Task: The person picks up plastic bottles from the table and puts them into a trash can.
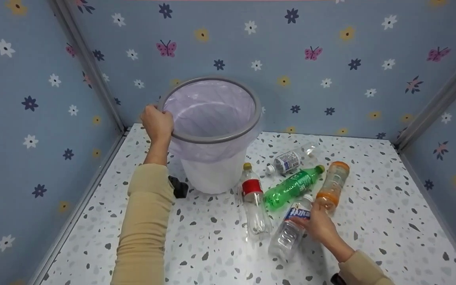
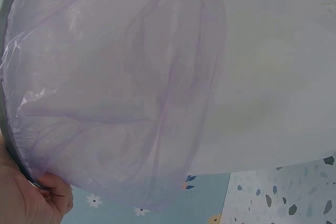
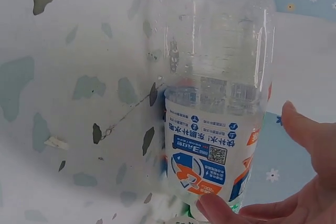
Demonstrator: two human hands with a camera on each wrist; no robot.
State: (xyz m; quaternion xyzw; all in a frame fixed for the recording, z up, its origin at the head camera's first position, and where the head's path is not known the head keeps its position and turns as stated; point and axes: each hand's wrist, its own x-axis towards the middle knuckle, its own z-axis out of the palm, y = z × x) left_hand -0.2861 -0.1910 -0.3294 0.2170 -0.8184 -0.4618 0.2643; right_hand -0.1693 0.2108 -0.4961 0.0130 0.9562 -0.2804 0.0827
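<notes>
A white trash bin (image 1: 212, 170) with a grey rim stands at centre left, lined with a pale purple bag (image 2: 115, 77). My left hand (image 1: 157, 122) grips the rim at its left side, fingers curled over the edge and bag. In the head view, my right hand (image 1: 318, 223) is at a clear plastic bottle (image 1: 287, 237) with a blue and white label, lying on the table. The right wrist view has one fingertip (image 3: 212, 205) against the label, while another digit stands apart from the bottle's side. Beside this hand lies an orange-capped bottle (image 1: 334, 184).
Left of the labelled bottle lies a red-labelled bottle (image 1: 253, 202) with a yellow cap. A green bottle (image 1: 293, 188) and another clear bottle (image 1: 289, 160) lie farther back. Flowered panels (image 1: 331, 71) enclose the speckled table (image 1: 204, 245) at the back and sides.
</notes>
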